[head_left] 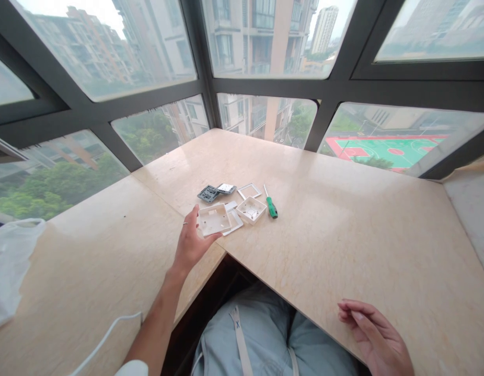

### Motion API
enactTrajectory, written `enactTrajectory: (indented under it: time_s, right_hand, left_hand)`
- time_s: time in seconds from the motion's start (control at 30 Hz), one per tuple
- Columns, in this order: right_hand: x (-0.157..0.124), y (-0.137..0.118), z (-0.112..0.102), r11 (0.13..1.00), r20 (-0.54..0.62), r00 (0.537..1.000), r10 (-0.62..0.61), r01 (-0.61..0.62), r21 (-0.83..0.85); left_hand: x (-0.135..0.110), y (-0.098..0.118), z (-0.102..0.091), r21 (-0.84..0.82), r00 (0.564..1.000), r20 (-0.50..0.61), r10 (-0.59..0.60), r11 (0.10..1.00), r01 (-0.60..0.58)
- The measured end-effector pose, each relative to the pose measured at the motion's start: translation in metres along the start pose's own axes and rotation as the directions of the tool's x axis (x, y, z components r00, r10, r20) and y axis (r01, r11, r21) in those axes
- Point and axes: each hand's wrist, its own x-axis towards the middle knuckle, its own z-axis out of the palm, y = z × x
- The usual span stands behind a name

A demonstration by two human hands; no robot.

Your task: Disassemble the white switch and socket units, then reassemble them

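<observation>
Head view: gripping shallow white box point(215, 220) in left hand point(192, 244), thumb on near edge, fingers on left side. Sitting at near-left end of the parts cluster, partly over a white plate point(236, 222); can't tell whether touching it or held just above. Facing open side up and back toward the body, inner floor in sight. Looking nearly square, so hard to call a long axis; near edge running left to right, angled slightly away at the right end. With right hand point(376, 334) well apart, at front of tabletop point(344, 250), fingers loosely curled, slack. Just right of the plate: second white box point(251, 210), also open side up, corner toward the body. Beyond that, thin white frame point(249, 190) lying flat. Further right, green-handled screwdriver point(272, 207), long axis roughly away from the body, tip far, handle near. Behind the gripped box: two socket modules point(208, 194), overlapping, grey.
</observation>
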Motion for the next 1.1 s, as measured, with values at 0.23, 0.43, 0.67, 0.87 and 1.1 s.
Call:
enactTrajectory:
  time_s: [0.23, 0.43, 0.67, 0.87, 1.1]
  right_hand:
    - [-0.002, 0.0, 0.0, 1.0, 0.004, 1.0, 0.014, -0.014, 0.01]
    - [-0.004, 0.0, 0.001, 1.0, 0.003, 1.0, -0.024, 0.024, -0.008]
    - [-0.004, 0.003, -0.001, 1.0, 0.004, 1.0, -0.017, 0.017, 0.008]
    - [-0.004, 0.003, -0.001, 0.999, 0.01, 0.999, -0.041, 0.041, -0.013]
    - [-0.005, -0.001, 0.003, 0.999, 0.016, 0.999, -0.035, 0.036, -0.012]
  left_hand:
    - [-0.007, 0.037, 0.007, -0.124, 0.98, 0.179, 0.083, 0.99, -0.061]
    - [-0.01, 0.055, 0.015, -0.212, 0.943, 0.288, 0.168, 0.971, -0.109]
    - [-0.012, 0.05, 0.018, -0.18, 0.936, 0.311, 0.164, 0.977, -0.111]
    - [-0.009, 0.033, 0.013, -0.142, 0.944, 0.303, 0.13, 0.986, -0.09]
    - [-0.002, -0.017, 0.013, -0.16, 0.99, 0.065, -0.126, 0.978, 0.135]
